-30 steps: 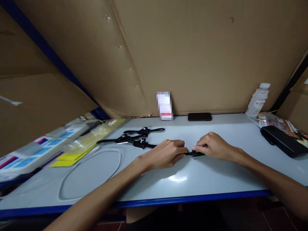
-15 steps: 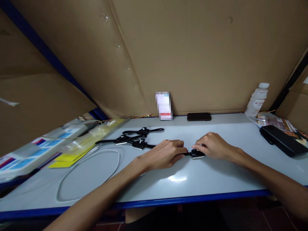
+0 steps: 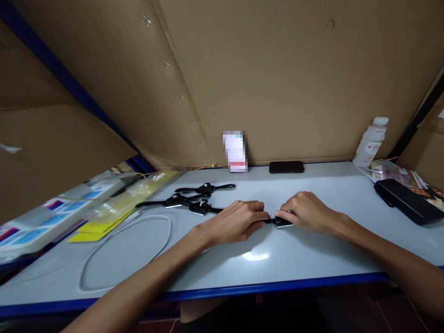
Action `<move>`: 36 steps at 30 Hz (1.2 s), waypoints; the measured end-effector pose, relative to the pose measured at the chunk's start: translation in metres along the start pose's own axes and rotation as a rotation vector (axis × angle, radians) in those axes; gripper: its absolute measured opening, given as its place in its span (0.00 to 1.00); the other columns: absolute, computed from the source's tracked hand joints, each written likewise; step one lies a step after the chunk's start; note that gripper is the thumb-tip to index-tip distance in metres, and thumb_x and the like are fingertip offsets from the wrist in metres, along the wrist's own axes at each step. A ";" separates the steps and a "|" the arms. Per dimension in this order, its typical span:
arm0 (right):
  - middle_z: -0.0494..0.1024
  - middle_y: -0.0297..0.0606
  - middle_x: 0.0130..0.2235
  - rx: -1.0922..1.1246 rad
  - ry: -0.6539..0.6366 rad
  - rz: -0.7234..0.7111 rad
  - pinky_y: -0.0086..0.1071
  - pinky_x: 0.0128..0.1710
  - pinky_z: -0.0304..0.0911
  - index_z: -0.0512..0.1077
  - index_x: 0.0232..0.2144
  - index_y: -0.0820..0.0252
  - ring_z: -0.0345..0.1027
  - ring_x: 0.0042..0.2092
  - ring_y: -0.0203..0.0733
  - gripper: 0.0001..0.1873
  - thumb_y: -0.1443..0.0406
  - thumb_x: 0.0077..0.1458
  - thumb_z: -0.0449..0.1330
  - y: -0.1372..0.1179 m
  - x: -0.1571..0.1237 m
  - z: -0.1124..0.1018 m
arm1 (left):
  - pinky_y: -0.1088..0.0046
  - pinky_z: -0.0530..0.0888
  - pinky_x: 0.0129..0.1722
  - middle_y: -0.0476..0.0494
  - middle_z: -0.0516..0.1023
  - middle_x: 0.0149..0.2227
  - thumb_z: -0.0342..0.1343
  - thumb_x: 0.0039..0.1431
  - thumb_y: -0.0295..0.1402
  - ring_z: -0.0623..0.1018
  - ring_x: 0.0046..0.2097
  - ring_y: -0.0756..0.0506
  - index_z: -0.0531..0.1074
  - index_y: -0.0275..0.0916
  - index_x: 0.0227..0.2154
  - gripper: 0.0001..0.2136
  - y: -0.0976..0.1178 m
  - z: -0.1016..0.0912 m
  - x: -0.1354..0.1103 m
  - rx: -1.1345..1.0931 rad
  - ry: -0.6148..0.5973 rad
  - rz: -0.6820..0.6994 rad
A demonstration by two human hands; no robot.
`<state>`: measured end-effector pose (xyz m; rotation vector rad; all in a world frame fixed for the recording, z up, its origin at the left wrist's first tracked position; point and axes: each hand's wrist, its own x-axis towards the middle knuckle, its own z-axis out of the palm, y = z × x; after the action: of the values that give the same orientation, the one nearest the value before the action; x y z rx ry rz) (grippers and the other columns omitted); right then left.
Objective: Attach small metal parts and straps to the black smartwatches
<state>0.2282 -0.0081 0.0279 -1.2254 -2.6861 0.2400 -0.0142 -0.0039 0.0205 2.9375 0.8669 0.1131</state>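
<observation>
A black spokeshave [image 3: 283, 223] lies low over the table in front of me, its bright blade edge facing me. My left hand [image 3: 241, 219] is closed around its left handle. Over the middle of the tool, my right hand [image 3: 303, 210] pinches at its top with thumb and fingers; the small part between the fingertips is hidden. Left of my hands lie three more black spokeshaves: a rear one [image 3: 207, 187], a left one [image 3: 175, 200] and a nearer one [image 3: 201, 207] whose right handle runs behind my left hand.
A white cable [image 3: 81, 273] loops on the table at left, beside yellow sheets [image 3: 100, 227] and a boxed stack [image 3: 45, 222]. Along the cardboard back wall are a propped phone [image 3: 236, 150], a dark phone [image 3: 286, 167] and a bottle [image 3: 372, 141]. A black case [image 3: 409, 201] lies right.
My right fingers have shifted slightly and lowered over the spokeshave's middle. My left hand keeps its hold; the view has moved a little.
</observation>
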 end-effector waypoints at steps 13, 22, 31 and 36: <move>0.73 0.34 0.24 0.022 0.020 -0.023 0.35 0.29 0.41 0.72 0.21 0.58 0.52 0.25 0.35 0.24 0.60 0.70 0.54 -0.003 0.000 0.000 | 0.67 0.69 0.35 0.42 0.77 0.41 0.49 0.71 0.30 0.78 0.38 0.42 0.77 0.40 0.46 0.12 0.000 0.001 0.000 0.009 -0.026 -0.017; 0.80 0.39 0.30 -0.108 -0.019 0.038 0.36 0.29 0.41 0.76 0.28 0.59 0.63 0.28 0.37 0.22 0.59 0.72 0.51 -0.004 0.000 -0.003 | 0.67 0.70 0.35 0.41 0.77 0.41 0.48 0.71 0.30 0.78 0.38 0.43 0.77 0.40 0.47 0.12 -0.001 0.002 0.001 0.002 -0.009 -0.010; 0.81 0.41 0.34 -0.189 -0.110 0.045 0.35 0.30 0.44 0.77 0.39 0.59 0.71 0.33 0.44 0.11 0.59 0.67 0.59 -0.004 -0.003 -0.014 | 0.68 0.70 0.36 0.42 0.77 0.42 0.50 0.71 0.29 0.78 0.40 0.42 0.77 0.41 0.47 0.11 0.001 0.001 0.001 -0.005 -0.030 -0.022; 0.82 0.46 0.34 -0.230 -0.125 0.036 0.36 0.30 0.48 0.76 0.42 0.64 0.73 0.34 0.47 0.12 0.61 0.69 0.57 -0.008 -0.001 -0.006 | 0.66 0.71 0.38 0.41 0.77 0.42 0.50 0.70 0.29 0.78 0.41 0.41 0.77 0.40 0.48 0.12 -0.002 0.003 0.002 -0.042 -0.021 -0.026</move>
<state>0.2243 -0.0132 0.0349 -1.3650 -2.8652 0.0118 -0.0131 -0.0010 0.0170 2.8826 0.8880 0.0975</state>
